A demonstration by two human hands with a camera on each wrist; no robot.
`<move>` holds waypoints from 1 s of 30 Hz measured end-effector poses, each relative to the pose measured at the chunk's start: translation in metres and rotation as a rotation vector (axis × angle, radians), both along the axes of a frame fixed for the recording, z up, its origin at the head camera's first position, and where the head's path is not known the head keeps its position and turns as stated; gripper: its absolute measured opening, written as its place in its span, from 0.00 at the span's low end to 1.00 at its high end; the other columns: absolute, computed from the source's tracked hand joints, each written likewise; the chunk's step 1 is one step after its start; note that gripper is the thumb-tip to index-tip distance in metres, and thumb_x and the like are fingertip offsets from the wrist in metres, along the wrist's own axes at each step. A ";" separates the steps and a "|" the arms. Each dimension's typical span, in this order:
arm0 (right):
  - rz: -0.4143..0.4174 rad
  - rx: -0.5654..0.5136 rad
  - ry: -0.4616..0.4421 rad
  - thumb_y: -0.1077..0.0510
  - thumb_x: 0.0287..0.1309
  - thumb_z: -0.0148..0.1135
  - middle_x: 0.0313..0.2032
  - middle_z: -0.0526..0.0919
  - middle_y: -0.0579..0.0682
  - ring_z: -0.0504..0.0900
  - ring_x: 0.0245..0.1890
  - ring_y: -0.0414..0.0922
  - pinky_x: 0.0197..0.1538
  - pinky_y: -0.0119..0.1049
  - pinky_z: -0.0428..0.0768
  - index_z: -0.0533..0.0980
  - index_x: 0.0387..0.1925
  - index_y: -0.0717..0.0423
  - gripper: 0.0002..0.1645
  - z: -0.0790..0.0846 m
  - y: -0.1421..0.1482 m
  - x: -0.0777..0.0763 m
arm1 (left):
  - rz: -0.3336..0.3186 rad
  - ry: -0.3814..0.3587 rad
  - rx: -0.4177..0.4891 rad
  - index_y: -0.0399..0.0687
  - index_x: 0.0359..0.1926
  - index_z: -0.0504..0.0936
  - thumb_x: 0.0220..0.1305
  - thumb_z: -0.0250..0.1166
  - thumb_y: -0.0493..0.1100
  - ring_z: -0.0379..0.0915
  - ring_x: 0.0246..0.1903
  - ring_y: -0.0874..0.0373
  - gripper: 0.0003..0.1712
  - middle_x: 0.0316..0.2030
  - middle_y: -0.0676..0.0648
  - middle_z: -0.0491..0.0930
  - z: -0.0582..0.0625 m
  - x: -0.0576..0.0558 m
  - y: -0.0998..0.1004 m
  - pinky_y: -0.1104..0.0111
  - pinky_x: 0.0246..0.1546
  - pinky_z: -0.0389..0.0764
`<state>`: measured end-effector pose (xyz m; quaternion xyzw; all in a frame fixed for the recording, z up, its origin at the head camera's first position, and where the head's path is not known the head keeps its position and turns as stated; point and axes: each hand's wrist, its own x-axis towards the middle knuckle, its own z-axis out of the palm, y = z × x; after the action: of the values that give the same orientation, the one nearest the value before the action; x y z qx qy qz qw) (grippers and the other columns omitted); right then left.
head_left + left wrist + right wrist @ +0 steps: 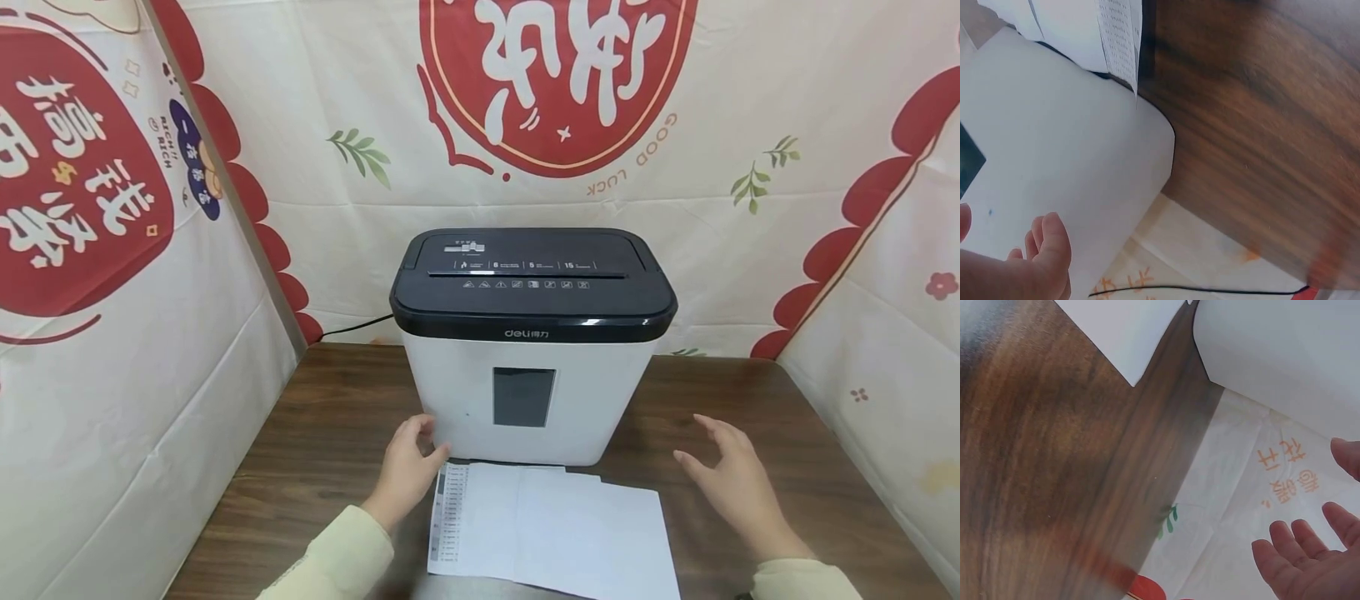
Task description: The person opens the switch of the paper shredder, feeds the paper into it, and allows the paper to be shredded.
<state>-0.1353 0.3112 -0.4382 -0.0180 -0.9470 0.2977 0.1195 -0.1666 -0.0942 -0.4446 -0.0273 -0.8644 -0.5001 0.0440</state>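
A paper shredder (pixel 442 367) with a white bin and a black lid stands upright at the back of the table. In front of it lie several overlapping white sheets of paper (pixel 562 525), with a printed strip down the left one. My left hand (pixel 408 471) is near the lower left of the bin, fingers loosely bent and holding nothing; the left wrist view shows this hand (pixel 1041 262) in front of the white bin. Off to the right of the shredder, my right hand (pixel 735 483) hovers over the table with thumb and fingers spread, nothing in it.
The brown wooden table (pixel 300 467) reaches to printed cloth (pixel 337 267) hung behind it and on both sides. A black power cord (pixel 356 327) runs left from the shredder along the back edge. The lid has a long feed slot (pixel 525 274) across its top.
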 end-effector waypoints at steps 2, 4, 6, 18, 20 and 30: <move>-0.003 0.002 -0.022 0.54 0.58 0.66 0.58 0.63 0.76 0.67 0.54 0.71 0.50 0.68 0.66 0.62 0.63 0.72 0.40 -0.002 0.001 0.000 | -0.008 -0.015 0.010 0.34 0.56 0.72 0.59 0.66 0.35 0.72 0.51 0.42 0.24 0.50 0.39 0.74 -0.003 -0.001 0.005 0.53 0.51 0.75; -0.005 0.000 -0.053 0.54 0.58 0.66 0.58 0.63 0.76 0.67 0.54 0.71 0.49 0.69 0.66 0.61 0.64 0.72 0.40 -0.005 0.001 0.001 | -0.017 -0.027 0.020 0.34 0.54 0.73 0.59 0.66 0.34 0.72 0.49 0.42 0.23 0.49 0.39 0.75 -0.006 -0.002 0.009 0.54 0.49 0.76; -0.009 -0.003 -0.078 0.54 0.57 0.66 0.58 0.63 0.76 0.67 0.55 0.71 0.50 0.69 0.66 0.61 0.64 0.72 0.41 -0.007 0.001 0.000 | -0.029 -0.035 0.026 0.33 0.53 0.73 0.58 0.66 0.35 0.72 0.48 0.42 0.22 0.47 0.39 0.75 -0.010 -0.003 0.014 0.55 0.46 0.76; -0.007 -0.012 -0.306 0.50 0.59 0.63 0.61 0.58 0.80 0.56 0.61 0.76 0.57 0.72 0.59 0.55 0.67 0.74 0.46 -0.014 0.003 -0.004 | -0.074 -0.124 0.037 0.32 0.51 0.73 0.57 0.68 0.34 0.71 0.38 0.53 0.22 0.40 0.40 0.75 -0.020 -0.004 0.036 0.61 0.38 0.77; -0.012 -0.013 -0.342 0.49 0.60 0.62 0.62 0.56 0.80 0.55 0.61 0.77 0.57 0.72 0.59 0.54 0.67 0.74 0.47 -0.015 0.003 -0.005 | -0.080 -0.147 0.043 0.32 0.51 0.73 0.57 0.68 0.35 0.72 0.38 0.53 0.22 0.40 0.41 0.75 -0.022 -0.005 0.039 0.62 0.37 0.77; -0.030 -0.004 -0.450 0.48 0.59 0.61 0.60 0.58 0.82 0.57 0.59 0.79 0.54 0.72 0.62 0.57 0.65 0.76 0.45 -0.024 0.001 -0.002 | -0.120 -0.191 -0.044 0.31 0.46 0.74 0.55 0.69 0.37 0.69 0.32 0.53 0.20 0.34 0.42 0.74 -0.032 -0.007 0.054 0.61 0.33 0.75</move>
<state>-0.1373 0.3122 -0.4617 -0.0983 -0.9488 0.2863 -0.0903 -0.1735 -0.0405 -0.4761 -0.0324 -0.8723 -0.4830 -0.0691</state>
